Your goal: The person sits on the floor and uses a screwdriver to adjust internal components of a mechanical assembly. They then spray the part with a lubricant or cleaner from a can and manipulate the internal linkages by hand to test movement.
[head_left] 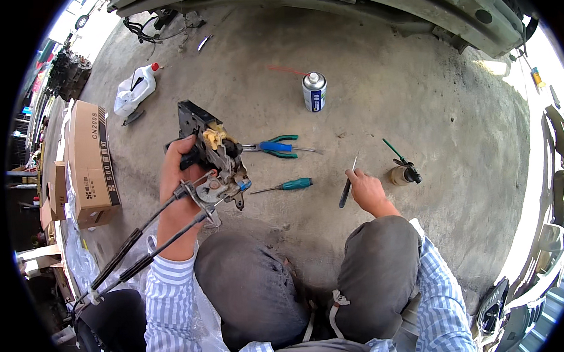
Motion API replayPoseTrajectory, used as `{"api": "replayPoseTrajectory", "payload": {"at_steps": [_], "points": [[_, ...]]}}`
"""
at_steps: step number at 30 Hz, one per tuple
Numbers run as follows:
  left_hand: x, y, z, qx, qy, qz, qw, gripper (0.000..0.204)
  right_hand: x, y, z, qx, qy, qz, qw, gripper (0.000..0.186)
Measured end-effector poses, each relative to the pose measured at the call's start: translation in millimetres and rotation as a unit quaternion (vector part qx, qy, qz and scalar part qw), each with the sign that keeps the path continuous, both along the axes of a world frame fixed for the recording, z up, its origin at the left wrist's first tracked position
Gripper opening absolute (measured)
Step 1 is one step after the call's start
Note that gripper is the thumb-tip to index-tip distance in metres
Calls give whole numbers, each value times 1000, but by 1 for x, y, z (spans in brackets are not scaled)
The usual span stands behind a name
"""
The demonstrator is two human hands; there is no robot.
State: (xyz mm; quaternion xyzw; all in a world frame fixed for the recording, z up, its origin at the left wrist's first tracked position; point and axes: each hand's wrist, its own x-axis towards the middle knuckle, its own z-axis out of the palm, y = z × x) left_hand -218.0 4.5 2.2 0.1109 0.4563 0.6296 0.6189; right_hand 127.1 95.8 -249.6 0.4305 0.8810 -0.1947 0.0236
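My left hand (176, 171) is wrapped round a car door latch (215, 155), a black and metal mechanism with a yellowish greasy patch. Two black cables (134, 251) run from it down to the left. The latch is held up off the floor, over my left knee's far side. Beyond my right knee, my right hand (369, 192) is closed on a slim tool (345, 191) with a dark handle and a thin metal tip; its exact kind is unclear. Between the hands lie a teal-handled screwdriver (296, 184) and green-and-blue pliers (274, 147) with a thin metal shaft beside them.
A spray can (315, 98) with a red straw stands farther ahead. Right of my right hand is a small oil bottle (403, 174) with a green spout. A white jug (135, 91) and cardboard boxes (91, 162) stand at left. A long vehicle part (375, 8) spans the far edge.
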Motion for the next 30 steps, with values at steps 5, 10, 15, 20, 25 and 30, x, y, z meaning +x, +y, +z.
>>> {"api": "replayPoseTrajectory", "payload": {"at_steps": [5,10,15,20,25,30], "points": [[-17,-14,10,-3,29,44,999,38,-63,80,72,-6,225,-120,967,72],[-16,-4,32,-8,22,68,997,35,-128,187,38,100,339,-112,929,86],[-32,-5,29,-1,61,72,996,33,-146,182,10,-22,338,-162,927,82],[-45,9,8,38,91,58,993,34,-107,128,81,-43,429,-202,879,72],[-74,44,-33,62,97,35,993,34,-76,61,179,-45,606,-160,778,74],[-70,99,-71,6,98,79,992,33,-74,27,226,155,448,34,880,81]]}}
